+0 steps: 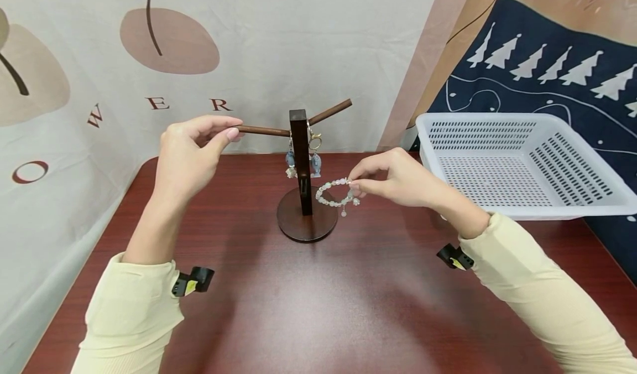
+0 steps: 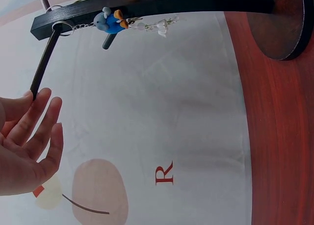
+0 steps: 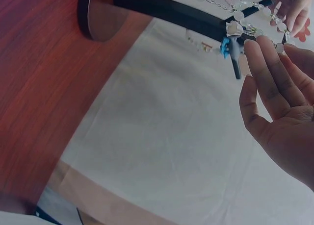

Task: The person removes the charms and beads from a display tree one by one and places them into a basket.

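A dark wooden stand (image 1: pixel 300 152) with a round base rises from the table. My left hand (image 1: pixel 188 155) pinches the outer end of its left peg (image 1: pixel 266 131) between thumb and fingertips. Between the thumb and fingers of my right hand (image 1: pixel 398 179) hangs a pale beaded bracelet (image 1: pixel 342 181) with small dangling charms, held just right of the post. Near the post's top, a keychain with a blue charm (image 1: pixel 316 165) hangs on the right side. Another keychain, with a blue figure (image 2: pixel 112 23), loops by its ring around the left peg at the post.
A white perforated plastic basket (image 1: pixel 502 211) stands at the right of the reddish-brown table (image 1: pixel 239 307). The right peg (image 1: pixel 332 110) sticks out toward the back right. Behind the table hangs a printed pale cloth (image 1: pixel 318 42).
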### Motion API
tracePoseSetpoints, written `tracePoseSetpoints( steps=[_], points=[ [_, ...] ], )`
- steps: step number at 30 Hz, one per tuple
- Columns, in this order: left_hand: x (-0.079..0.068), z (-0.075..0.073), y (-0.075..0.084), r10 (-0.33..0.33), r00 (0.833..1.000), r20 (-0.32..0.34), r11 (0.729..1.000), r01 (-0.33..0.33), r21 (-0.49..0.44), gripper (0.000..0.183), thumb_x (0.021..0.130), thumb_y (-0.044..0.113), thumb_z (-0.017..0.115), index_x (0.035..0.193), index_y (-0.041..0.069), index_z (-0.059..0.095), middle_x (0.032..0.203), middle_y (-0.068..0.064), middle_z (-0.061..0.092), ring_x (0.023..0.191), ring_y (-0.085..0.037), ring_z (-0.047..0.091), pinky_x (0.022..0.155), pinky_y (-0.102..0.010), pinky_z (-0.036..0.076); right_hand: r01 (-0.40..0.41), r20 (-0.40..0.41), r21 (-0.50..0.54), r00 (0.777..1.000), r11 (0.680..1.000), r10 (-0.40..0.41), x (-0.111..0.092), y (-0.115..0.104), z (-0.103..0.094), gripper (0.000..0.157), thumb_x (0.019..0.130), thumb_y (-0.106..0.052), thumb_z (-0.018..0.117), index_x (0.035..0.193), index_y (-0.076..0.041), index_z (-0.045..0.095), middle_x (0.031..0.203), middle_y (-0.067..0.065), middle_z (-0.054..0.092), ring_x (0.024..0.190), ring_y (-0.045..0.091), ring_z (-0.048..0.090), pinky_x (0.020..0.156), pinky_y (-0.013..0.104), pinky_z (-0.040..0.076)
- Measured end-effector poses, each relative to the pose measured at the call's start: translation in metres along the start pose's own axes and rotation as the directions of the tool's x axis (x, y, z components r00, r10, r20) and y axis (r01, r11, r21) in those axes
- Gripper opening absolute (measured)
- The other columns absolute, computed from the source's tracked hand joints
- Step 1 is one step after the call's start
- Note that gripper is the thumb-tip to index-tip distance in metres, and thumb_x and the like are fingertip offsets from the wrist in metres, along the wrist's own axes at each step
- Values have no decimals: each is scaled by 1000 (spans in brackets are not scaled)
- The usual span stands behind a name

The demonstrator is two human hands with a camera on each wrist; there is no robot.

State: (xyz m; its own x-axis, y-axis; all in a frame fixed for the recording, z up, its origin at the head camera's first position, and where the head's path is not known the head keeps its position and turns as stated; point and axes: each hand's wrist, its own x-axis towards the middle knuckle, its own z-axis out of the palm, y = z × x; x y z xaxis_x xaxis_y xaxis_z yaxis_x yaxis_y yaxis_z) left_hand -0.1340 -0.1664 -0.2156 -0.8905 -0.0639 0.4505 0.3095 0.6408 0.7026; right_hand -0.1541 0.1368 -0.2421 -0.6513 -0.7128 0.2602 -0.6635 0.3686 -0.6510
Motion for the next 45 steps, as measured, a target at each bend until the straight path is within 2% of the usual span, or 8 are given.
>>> tracePoseSetpoints(
  steps=[5,15,27,33,41,45],
  points=[
    [0,0,0,-2,1000,1,1000,2,-7,18,87,13,62,101,7,71,84,-4,70,69,9,57,65,-15,39,-26,-29,-11,999,1000,25,-2,5,-8,7,83,-4,66,87,-7,70,71,-3,65,65,8,61,62,24,44],
    [0,1,0,-1,1000,2,1000,1,-6,18,87,14,63,102,8,71,83,-3,70,69,9,57,65,-16,39,-72,-39,52,996,996,74,-7,17,-26,7,83,-1,64,89,-1,68,72,4,66,65,11,61,61,21,47],
    [0,0,-1,-5,1000,2,1000,5,-16,18,87,13,63,101,8,71,81,-2,70,70,8,58,65,-16,39,-178,-95,-38,980,983,174,-14,19,-52,10,85,-5,64,92,-1,68,73,6,66,66,9,62,63,19,46],
    [0,0,-1,-5,1000,2,1000,5,-11,18,87,14,63,102,8,71,81,-2,70,69,8,58,65,-16,39,-198,-129,-79,974,977,187,-22,20,-67,11,84,-3,64,94,1,68,73,7,66,67,11,62,65,18,44],
    [0,0,-1,4,1000,0,1000,-4,-14,17,87,12,63,101,7,71,81,-2,70,69,9,57,64,-15,39,-301,-201,-78,938,950,281,-42,22,-85,12,85,-3,63,95,1,68,74,6,67,69,11,63,67,14,43],
    [0,0,-1,6,1000,0,1000,-6,-16,17,87,12,63,102,7,71,81,-2,70,69,10,57,65,-15,40,-347,-226,-112,922,931,316,-54,26,-92,12,85,-4,63,95,-1,69,75,5,68,69,9,63,68,12,41]
  ],
)
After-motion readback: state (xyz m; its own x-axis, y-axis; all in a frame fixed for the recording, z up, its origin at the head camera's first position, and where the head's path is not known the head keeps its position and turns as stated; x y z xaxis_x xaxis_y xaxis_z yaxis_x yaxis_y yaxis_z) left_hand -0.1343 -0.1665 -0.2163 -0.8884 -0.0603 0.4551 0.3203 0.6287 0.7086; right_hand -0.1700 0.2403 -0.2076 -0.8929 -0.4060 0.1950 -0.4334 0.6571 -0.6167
